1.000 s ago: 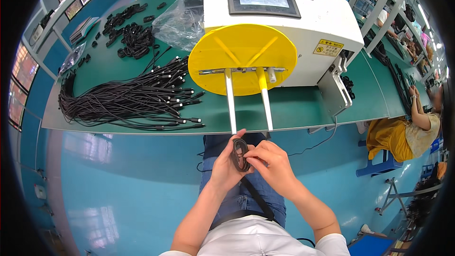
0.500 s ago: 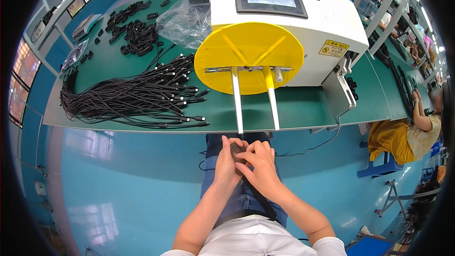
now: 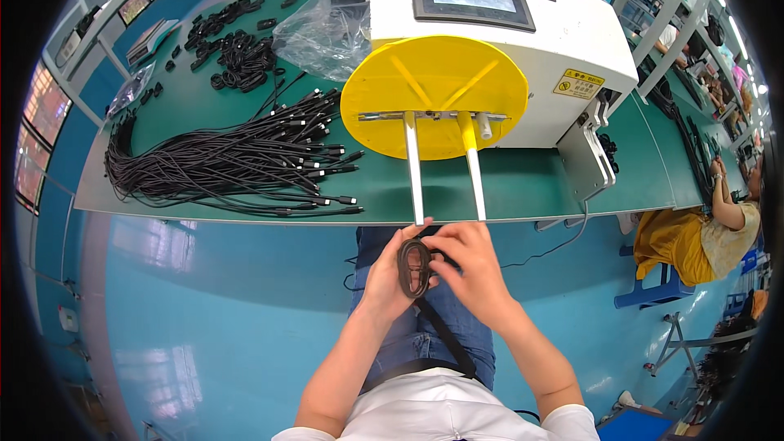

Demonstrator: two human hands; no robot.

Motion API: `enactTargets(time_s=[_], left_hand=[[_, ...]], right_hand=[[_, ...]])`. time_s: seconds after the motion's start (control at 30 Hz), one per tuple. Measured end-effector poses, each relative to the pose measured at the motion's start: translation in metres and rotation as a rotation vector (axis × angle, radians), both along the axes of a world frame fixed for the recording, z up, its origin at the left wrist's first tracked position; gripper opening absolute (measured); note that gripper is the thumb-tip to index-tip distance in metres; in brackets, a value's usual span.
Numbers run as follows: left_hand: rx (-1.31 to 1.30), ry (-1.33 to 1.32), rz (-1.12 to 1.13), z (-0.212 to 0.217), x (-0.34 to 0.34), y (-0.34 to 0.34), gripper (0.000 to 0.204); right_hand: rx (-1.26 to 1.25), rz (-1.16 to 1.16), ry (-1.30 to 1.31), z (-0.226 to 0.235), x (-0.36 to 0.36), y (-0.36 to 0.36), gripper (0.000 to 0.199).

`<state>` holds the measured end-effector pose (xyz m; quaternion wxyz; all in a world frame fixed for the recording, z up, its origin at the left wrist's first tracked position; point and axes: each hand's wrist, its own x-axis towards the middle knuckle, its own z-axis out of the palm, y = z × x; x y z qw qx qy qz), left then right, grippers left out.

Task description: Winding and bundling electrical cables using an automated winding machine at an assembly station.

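A black cable wound into an oval coil (image 3: 403, 268) is in my hands, in front of the table edge and over my lap. My left hand (image 3: 382, 279) grips the coil from its left side, fingers behind it. My right hand (image 3: 475, 268) has curled fingers pressed to the coil's right side. Just beyond my hands, two rods, one bare metal (image 3: 415, 171) and one partly yellow (image 3: 471, 167), stick out toward me from a yellow disc (image 3: 433, 73) on a white machine (image 3: 563, 49). The rods carry no cable.
On the green table (image 3: 523, 188), a long bundle of black cables (image 3: 212, 163) lies left of the disc. Behind it are a pile of small coiled cables (image 3: 245, 57) and a clear plastic bag (image 3: 322, 37). At far right a person (image 3: 723, 233) sits on a blue stool (image 3: 653, 287).
My hands have shifted slightly up and turned, so the coil's oval face now shows. My right hand has moved away to the coil's right edge. The view has shifted a little.
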<state>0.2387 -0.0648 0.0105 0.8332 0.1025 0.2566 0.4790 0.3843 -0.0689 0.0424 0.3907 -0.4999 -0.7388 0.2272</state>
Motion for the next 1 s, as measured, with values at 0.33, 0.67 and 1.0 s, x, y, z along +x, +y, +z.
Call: enactTargets(time_s=[0.33, 0.67, 1.0], left_hand=[[0.09, 0.123, -0.069, 0.01, 0.005, -0.004, 0.05], [0.155, 0.255, -0.056, 0.0, -0.001, 0.0, 0.043], [0.235, 0.016, 0.188, 0.002, -0.056, 0.002, 0.044]], right_hand=[[0.187, -0.068, -0.329, -0.001, -0.013, -0.004, 0.026], [0.202, -0.057, -0.269, 0.011, -0.016, 0.004, 0.03], [-0.495, 0.182, 0.556, -0.012, -0.023, 0.003, 0.031]])
